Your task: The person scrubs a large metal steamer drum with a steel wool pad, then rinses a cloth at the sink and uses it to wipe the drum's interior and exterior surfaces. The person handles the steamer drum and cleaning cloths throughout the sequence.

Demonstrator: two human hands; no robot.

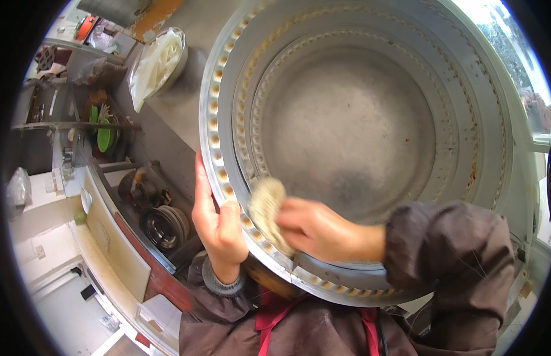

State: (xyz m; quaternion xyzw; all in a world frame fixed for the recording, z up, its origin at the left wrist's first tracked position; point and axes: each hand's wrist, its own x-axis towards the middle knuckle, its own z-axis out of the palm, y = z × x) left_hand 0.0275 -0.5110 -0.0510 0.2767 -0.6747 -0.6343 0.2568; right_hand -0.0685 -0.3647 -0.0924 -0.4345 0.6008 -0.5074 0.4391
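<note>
A large round metal steamer ring (369,291) stands before me, with rows of brown-stained dimples around its walls and a grey metal surface (346,120) inside at the bottom. My left hand (222,224) grips its rim at the near left, thumb over the top and fingers outside. In my right hand (320,229) is a pale, cream-coloured cloth (267,204), bunched up and lying against the inner wall beside my left thumb. The right hand looks slightly blurred, and its fingertips are partly hidden by the cloth.
Beyond the ring at the upper left, a glass bowl (185,55) holds pale cloth on the metal worktop (175,111). To the left are stacked metal pans (164,228), a green basket (105,135) and a white board (117,236). A window (511,49) lies at the upper right.
</note>
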